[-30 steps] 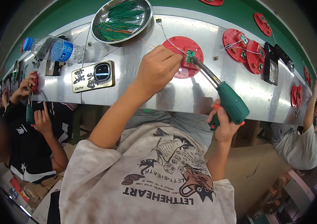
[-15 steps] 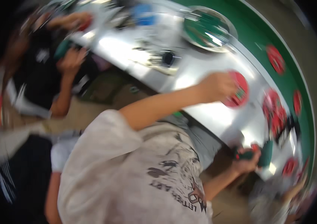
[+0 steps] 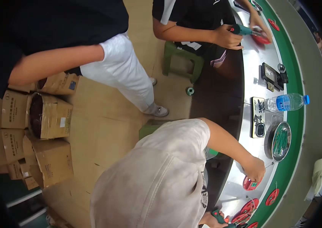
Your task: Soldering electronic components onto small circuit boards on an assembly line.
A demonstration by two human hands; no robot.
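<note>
My left hand (image 3: 254,169) is closed over a red round part (image 3: 247,184) with a small green board on it. Its fingertips are pinched together, and what lies between them is hidden. At the bottom edge, partly cut off, my right hand (image 3: 211,220) grips a green gun-shaped tool (image 3: 218,216) with a red trigger. Beside that tool several red round parts (image 3: 249,207) with thin wires lie in a cluster. A steel bowl (image 3: 289,141) full of thin green wires stands beyond my left hand.
A phone (image 3: 258,117), a water bottle (image 3: 290,102) and a black device (image 3: 273,76) lie along the metal table. One co-worker's hand (image 3: 227,37) holds a similar green tool. Another person in white trousers (image 3: 126,72) stands at left, near cardboard boxes (image 3: 54,117) and green stools (image 3: 183,60).
The view has swung far to the left, so the co-workers and boxes now show more. My left hand stays at the red round part, and my right hand still holds the green tool.
</note>
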